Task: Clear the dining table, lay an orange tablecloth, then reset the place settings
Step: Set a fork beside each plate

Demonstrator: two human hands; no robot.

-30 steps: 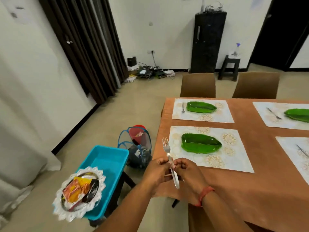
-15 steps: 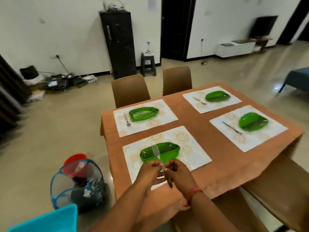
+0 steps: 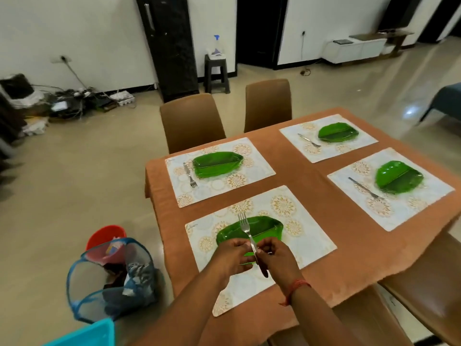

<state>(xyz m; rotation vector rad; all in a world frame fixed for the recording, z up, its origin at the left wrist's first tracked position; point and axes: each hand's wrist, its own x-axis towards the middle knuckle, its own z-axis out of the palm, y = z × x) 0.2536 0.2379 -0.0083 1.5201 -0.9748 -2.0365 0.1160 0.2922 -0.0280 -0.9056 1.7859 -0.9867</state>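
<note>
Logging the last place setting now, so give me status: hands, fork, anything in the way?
Left hand and right hand both pinch the fork, tines up, over the nearest green plate. Its placemat has no fork. Nothing in the way.

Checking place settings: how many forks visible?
4. One fork on the far-left mat, one far-right, one near-right, one held in both hands over the nearest plate.

Our left hand (image 3: 230, 255) and right hand (image 3: 275, 258) hide the near part of the green plate (image 3: 264, 228) and the fork (image 3: 245, 229) handle's middle. The turquoise tub (image 3: 92, 334) is cut by the bottom edge. We cannot read the mesh basket (image 3: 109, 280) contents.
</note>
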